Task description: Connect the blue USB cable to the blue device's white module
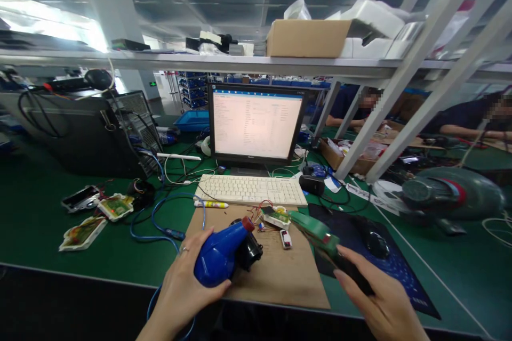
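Note:
My left hand [192,272] is wrapped round a blue plastic housing [218,256] with a tapering neck and a reddish-brown end. A black cylindrical part [250,252] sits against the housing's right side; whether it is attached I cannot tell. In my right hand [380,293] is a green tool with a black handle [320,234], blurred, its kind unclear. The tool's far end points at a small circuit board in a white casing [277,217], which has red wires; contact cannot be made out. Close to that board lies a small white-and-black module [286,239] on the cardboard sheet [288,282].
A white keyboard [248,189] and monitor [256,125] stand behind the cardboard. Opened circuit units [116,206] and a blue cable [154,234] lie left. To the right are a mouse [376,245] on a dark mat and a green machine [452,194]. Shelf posts [400,80] slant down; co-workers sit beyond.

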### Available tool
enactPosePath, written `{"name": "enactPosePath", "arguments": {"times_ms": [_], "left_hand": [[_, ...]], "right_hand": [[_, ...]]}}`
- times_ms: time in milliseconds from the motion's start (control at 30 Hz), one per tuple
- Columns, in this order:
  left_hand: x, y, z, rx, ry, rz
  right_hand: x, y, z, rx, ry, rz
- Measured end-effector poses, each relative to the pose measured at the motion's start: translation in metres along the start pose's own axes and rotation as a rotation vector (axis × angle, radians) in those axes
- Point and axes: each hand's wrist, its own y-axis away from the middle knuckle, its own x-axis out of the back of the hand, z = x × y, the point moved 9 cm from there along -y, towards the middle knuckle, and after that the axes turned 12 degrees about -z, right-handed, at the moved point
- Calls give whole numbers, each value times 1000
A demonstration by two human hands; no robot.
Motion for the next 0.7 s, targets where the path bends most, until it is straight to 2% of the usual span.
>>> {"name": "enactPosePath", "arguments": {"times_ms": [67, 167, 233, 300, 400, 433, 467, 567, 600, 700], "left_hand": [[-1, 0, 3, -5, -24, -7], [0, 1, 6, -19, -66, -14], [-3, 2, 4, -21, -91, -40], [-6, 3, -2, -8, -89, -66], [-9, 3, -10, 20, -52, -57], [-10, 2, -10, 26, -43, -49], [-10, 2, -10, 28, -36, -41], [-6, 0, -3, 13, -11, -21], [-4, 0, -1, 13, 8, -16], [6, 1, -5, 72, 143, 18]], "right_hand": [[-6, 3, -30, 156, -27, -8], [-38, 0, -50, 268, -53, -218], [-47, 1, -46, 292, -43, -257], [-40, 5, -30, 245, -28, -156], [-23, 17, -6, 92, 6, 70], [-23, 19, -5, 77, 15, 88], [-28, 20, -9, 94, 20, 59], [-52, 16, -32, 231, 21, -153], [-55, 15, -34, 235, 25, -187], [-38, 15, -11, 93, 83, -79]]}}
